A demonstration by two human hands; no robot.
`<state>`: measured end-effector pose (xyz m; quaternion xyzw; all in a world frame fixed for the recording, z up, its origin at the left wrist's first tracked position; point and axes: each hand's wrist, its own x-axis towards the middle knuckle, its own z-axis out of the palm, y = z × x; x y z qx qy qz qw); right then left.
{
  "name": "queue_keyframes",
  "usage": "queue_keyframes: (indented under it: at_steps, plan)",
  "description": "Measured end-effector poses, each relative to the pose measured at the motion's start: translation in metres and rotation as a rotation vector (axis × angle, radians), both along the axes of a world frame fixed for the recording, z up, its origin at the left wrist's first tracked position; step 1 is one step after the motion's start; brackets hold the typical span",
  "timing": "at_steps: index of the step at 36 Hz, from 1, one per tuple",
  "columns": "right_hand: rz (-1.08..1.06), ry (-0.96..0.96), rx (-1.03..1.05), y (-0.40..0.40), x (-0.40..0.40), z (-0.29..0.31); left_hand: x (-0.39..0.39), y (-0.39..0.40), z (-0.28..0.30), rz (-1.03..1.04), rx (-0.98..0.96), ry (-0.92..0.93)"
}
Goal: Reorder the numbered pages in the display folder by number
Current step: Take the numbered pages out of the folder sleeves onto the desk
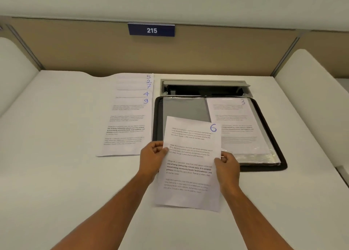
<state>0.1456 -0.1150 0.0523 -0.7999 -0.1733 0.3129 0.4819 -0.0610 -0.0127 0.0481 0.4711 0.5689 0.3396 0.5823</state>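
Note:
I hold a white printed page marked 6 [190, 164] above the desk, tilted slightly. My left hand [153, 155] pinches its left edge and my right hand [227, 164] pinches its right edge. Behind it lies the open black display folder [272, 136], with a page marked 3 [236, 125] in its right sleeve and a grey empty-looking left sleeve [185, 108]. To the left of the folder, a fanned stack of loose pages [130, 121] lies on the desk, showing the numbers 5, 2, 7, 4 and 9 from back to front.
The white desk [66, 164] is bounded by a beige partition with a blue "215" sign [151, 30]. An open cable tray slot [205, 88] sits just behind the folder. White padded side panels flank the desk at left and right.

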Motion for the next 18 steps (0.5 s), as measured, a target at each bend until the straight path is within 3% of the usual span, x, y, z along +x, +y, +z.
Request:
queue_keyframes:
  at_steps: [9, 18]
  plan:
    - [0.199, -0.043, 0.023, 0.074, -0.059, -0.001, -0.069, 0.063, -0.007, 0.240, 0.099, 0.136]
    - [0.343, -0.169, -0.037, 0.137, -0.106, -0.005, -0.124, 0.113, -0.016, 0.338, 0.108, 0.263]
